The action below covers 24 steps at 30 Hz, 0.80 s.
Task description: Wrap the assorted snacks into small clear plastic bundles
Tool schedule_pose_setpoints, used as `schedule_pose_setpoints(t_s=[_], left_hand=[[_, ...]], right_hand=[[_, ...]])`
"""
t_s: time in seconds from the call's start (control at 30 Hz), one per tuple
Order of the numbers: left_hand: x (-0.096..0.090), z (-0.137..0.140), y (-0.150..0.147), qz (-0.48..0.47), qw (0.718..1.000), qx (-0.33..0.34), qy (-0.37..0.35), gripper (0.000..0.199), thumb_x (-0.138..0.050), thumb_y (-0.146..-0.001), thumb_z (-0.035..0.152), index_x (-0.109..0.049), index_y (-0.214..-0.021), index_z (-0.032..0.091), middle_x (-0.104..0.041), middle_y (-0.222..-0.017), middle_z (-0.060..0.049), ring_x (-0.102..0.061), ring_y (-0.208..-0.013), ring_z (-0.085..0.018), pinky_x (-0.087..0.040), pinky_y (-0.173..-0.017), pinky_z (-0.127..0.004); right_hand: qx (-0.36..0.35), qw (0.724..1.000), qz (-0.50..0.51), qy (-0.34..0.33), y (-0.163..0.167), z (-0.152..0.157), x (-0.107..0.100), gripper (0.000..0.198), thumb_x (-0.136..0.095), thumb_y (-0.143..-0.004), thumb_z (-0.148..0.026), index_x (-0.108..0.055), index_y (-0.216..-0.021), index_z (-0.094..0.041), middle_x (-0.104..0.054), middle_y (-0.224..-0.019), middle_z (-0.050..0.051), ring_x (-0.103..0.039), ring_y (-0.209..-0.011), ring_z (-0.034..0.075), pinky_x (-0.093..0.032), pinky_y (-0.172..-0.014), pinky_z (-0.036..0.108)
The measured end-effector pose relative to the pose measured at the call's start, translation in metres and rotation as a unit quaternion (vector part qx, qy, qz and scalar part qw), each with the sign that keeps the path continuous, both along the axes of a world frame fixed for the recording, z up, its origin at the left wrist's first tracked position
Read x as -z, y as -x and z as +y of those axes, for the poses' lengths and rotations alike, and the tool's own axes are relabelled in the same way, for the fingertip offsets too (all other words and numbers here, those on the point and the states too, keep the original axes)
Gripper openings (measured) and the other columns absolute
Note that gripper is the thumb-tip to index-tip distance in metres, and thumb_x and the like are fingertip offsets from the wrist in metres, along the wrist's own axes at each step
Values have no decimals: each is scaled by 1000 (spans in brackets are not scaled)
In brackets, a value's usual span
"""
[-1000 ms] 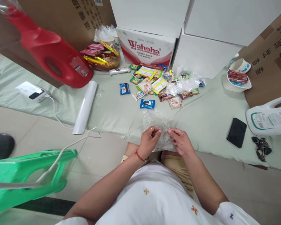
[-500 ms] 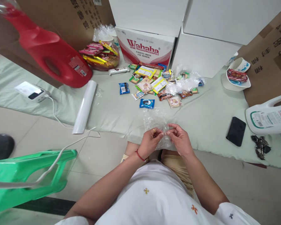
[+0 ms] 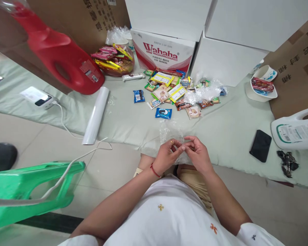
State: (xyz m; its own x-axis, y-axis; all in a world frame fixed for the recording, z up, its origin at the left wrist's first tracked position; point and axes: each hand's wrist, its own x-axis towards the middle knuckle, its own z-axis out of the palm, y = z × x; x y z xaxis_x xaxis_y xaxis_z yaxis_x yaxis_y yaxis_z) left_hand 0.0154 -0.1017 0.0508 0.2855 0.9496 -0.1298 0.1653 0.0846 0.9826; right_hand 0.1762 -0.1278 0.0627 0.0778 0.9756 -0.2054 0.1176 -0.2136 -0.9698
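A clear plastic bag [image 3: 169,131] hangs over the front edge of the cloth-covered surface, its near part between my two hands. My left hand [image 3: 168,154] pinches the bag with thumb and fingers, a ring and a red wrist cord showing. Facing it, my right hand [image 3: 198,153] grips the same bag, and the thumbs nearly meet. Just beyond lies a blue snack packet [image 3: 163,113]. A heap of wrapped snacks [image 3: 166,89] spreads behind it, with another crumpled clear bag [image 3: 204,93] on its right side.
A plastic film roll [image 3: 95,116], power bank [image 3: 38,98] and red jug [image 3: 64,58] stand left. A snack bowl [image 3: 127,68] and Wahaha carton [image 3: 164,51] are behind. Rightward are a white bowl [image 3: 259,95], phone [image 3: 260,146], keys [image 3: 287,163] and detergent bottle [image 3: 295,131]. A green stool [image 3: 36,176] is lower left.
My thumbs and fingers have shifted a little on the bag's edge, both hands still holding it. The whole view has moved slightly; the snacks lie as before.
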Motion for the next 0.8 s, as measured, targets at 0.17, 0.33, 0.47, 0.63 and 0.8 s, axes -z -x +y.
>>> schedule_pose_setpoints(t_s=[0.17, 0.33, 0.47, 0.63, 0.8], left_hand=[[4, 0, 0, 2, 1000, -12, -20, 28, -58, -92, 42, -67, -82, 18, -65, -76, -2, -53, -71, -14, -41, -67, -27], [4, -2, 1, 11, 999, -16, -27, 32, -54, -93, 46, -58, -75, 19, -56, -70, 1, -47, -67, -13, -37, -64, -26], [5, -1, 4, 11, 999, -34, -30, 35, -52, -95, 47, -49, -72, 20, -46, -66, 4, -40, -63, -12, -33, -62, -26], [7, 5, 11, 11, 998, -64, -13, 31, -52, -95, 43, -50, -74, 21, -44, -66, 4, -39, -63, -12, -33, -62, -27], [11, 9, 26, -50, 993, -105, 19, 30, -55, -96, 45, -53, -81, 20, -49, -70, 3, -41, -63, -11, -34, -61, -25]], right_hand=[[-19, 998, -51, -21, 3, -3, -7, 35, -67, -88, -41, -61, -117, -23, -71, -79, -1, -55, -64, 15, -42, -63, 28], [-17, 999, -46, -17, 4, -3, -8, 27, -66, -88, -40, -62, -110, -25, -67, -75, -2, -49, -60, 15, -38, -60, 28], [-1, 999, -45, -14, 3, -2, -9, 24, -67, -86, -39, -62, -106, -25, -66, -77, -2, -47, -60, 15, -38, -59, 28], [14, 1000, -23, -3, -7, -1, -4, 22, -67, -87, -37, -63, -104, -24, -65, -81, -1, -51, -68, 15, -40, -64, 28], [53, 998, -15, -23, -21, -1, 2, 20, -65, -89, -37, -64, -103, -23, -66, -87, 1, -57, -78, 16, -43, -72, 28]])
